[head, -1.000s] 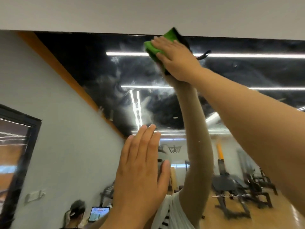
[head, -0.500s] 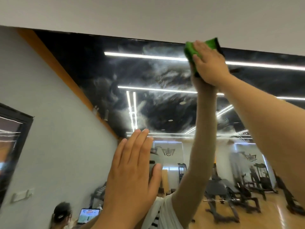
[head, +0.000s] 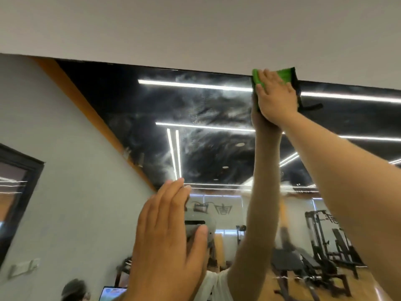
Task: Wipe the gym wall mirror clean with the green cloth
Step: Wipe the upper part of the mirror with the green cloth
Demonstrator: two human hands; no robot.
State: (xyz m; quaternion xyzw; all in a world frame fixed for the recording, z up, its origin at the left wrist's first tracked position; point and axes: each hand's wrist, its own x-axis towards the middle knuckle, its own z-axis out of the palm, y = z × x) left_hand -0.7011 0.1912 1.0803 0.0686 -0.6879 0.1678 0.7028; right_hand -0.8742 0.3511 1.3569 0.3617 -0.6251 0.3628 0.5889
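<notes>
both hands are raised against the glass. left hand [head: 167, 235], low and near the middle, lies flat on the mirror [head: 206, 109] with its fingers straight and close together, the thumb out to the right, holding nothing. right hand [head: 275, 96], higher and to the right at the end of an outstretched arm, presses the green cloth [head: 286, 72] onto the glass with flat, extended fingers; no finger curls around it. that cloth sits at the mirror's top edge, its upper part overlapping the pale wall [head: 195, 29] above, and a black strap [head: 310, 106] trails from its right side. cloudy white smears [head: 195, 144] streak the dark upper glass left of the cloth. farther off, in the reflection, bright ceiling light strips [head: 195, 85] run across, weight machines [head: 321, 235] stand on a wooden floor at the right, and a lit laptop screen [head: 111, 293] shows at the bottom left beside someone's head [head: 73, 290].
</notes>
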